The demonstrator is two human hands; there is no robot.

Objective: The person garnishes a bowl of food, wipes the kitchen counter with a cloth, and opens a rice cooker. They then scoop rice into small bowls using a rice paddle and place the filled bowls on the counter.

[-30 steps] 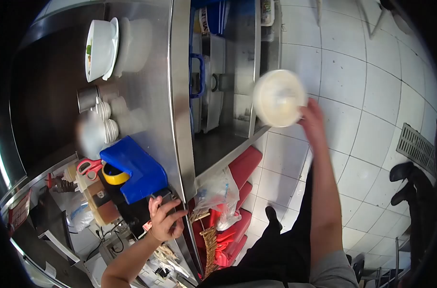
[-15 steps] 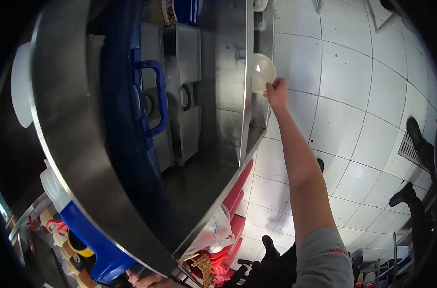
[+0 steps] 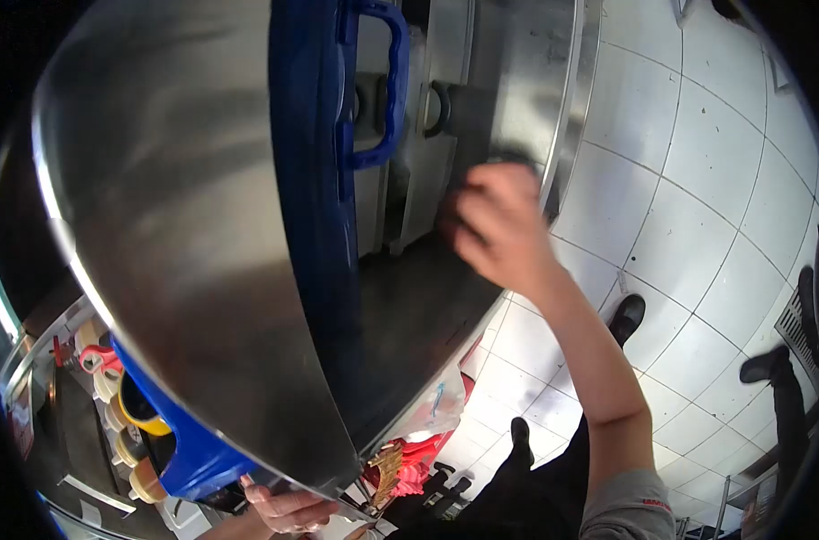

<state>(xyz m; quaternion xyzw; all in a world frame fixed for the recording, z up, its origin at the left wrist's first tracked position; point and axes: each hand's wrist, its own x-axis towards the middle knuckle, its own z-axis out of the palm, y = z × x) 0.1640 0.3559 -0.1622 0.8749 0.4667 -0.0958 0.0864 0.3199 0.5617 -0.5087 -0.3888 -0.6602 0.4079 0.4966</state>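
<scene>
My right hand (image 3: 504, 225) is over the inside of the steel cabinet (image 3: 418, 310), near its outer rim. Its fingers are curled but blurred by motion. Dark patches show beside the fingers; whether these are a held thing or a reflection is unclear. Left of that hand, a blue handle (image 3: 397, 94) stands out from a blue panel (image 3: 310, 180). At the bottom, my left hand (image 3: 292, 508) is by the lower corner of the steel top (image 3: 184, 234). Its fingers are bent close together, and what they grip, if anything, is hidden.
Grey containers (image 3: 418, 193) sit inside the cabinet behind the blue handle. At lower left are a blue holder (image 3: 198, 459), red-handled scissors (image 3: 99, 358) and several capped bottles (image 3: 145, 480). A plastic bag (image 3: 432, 409) hangs below. People's dark shoes (image 3: 627, 319) stand on the white tiled floor (image 3: 643, 225).
My right hand has let go of the pale bowl at the outer ledge and moved in over the cabinet. The view has shifted, and the bowl is out of sight.
</scene>
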